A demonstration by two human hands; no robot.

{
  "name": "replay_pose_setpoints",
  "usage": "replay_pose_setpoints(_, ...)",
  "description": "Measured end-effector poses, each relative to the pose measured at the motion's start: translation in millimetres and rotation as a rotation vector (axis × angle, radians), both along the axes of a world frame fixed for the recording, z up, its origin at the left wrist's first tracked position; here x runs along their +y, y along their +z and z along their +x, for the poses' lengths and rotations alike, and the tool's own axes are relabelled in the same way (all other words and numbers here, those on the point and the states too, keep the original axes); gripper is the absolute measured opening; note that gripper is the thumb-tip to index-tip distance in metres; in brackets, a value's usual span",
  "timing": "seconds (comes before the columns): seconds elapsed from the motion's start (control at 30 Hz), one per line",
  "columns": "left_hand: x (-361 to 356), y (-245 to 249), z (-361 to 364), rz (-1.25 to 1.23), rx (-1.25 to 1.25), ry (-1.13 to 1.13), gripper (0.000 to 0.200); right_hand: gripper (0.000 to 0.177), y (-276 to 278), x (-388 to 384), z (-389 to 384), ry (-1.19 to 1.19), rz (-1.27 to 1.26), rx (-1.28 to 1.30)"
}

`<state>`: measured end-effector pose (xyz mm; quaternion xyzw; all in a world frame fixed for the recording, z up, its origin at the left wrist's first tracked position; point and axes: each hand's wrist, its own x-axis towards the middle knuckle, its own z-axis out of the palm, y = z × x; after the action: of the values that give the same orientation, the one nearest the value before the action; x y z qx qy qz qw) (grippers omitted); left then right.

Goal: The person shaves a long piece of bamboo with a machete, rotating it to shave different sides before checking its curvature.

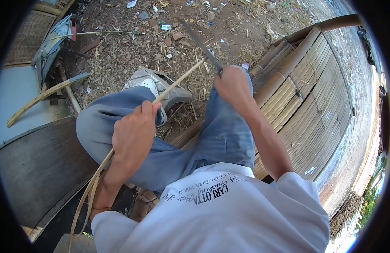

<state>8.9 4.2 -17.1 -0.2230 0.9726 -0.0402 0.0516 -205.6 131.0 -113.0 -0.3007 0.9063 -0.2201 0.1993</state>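
Note:
My left hand (135,126) is closed round a long, pale bamboo strip (180,80). One end of the strip slants up and away to the right. Its rest trails back past my left forearm in a loose, bent length. In my right hand (234,86) is the handle of a long knife (202,46), its dark blade pointing away and to the left. Near the blade's lower part, the far end of the strip overlaps the knife in this view. My right fist is over my right knee, and my left hand is beside my left thigh.
A bamboo slat bench (313,88) stretches along my right side. Ahead, the dirt ground (119,59) is strewn with litter and chips. My shod foot (149,86) rests by a grey, angular object (178,96). At left, a curved wooden piece (43,95) lies across a pale panel (17,97).

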Motion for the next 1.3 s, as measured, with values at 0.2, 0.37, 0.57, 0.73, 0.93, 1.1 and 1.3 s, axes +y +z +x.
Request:
replay_pose_setpoints(0.2, -3, 19, 12, 0.508, 0.028, 0.167, 0.039, 0.032, -7, 70, -90, -0.497, -0.208, -0.269)
replay_pose_setpoints(0.37, -6, 30, 2, 0.735, 0.016, 0.231, 0.040, 0.035, 29, 62, -35, -0.460, -0.797, -0.776)
replay_pose_setpoints(0.57, -23, 56, -15, 0.797, -0.171, 0.035, 0.040, 0.042, 61, 59, -8, -0.139, -0.571, -0.509)
replay_pose_setpoints(0.73, -43, 75, -41, 0.829, -0.345, -0.106, 0.040, 0.032, 54, 92, -2, 0.003, -0.453, -0.737)
replay_pose_setpoints(0.93, -46, 78, -63, 0.788, -0.399, -0.252, 0.034, 0.028, 49, 134, 45, 0.035, -0.461, -1.092)
replay_pose_setpoints(1.1, -52, 63, -64, 0.691, -0.024, -0.261, 0.030, 0.023, 40, 146, 82, -0.069, -0.870, -1.345)
replay_pose_setpoints(1.3, 36, -4, -31, 1.473, 0.978, 0.595, 0.049, 0.023, 56, 134, 108, -0.082, -0.778, -1.046)
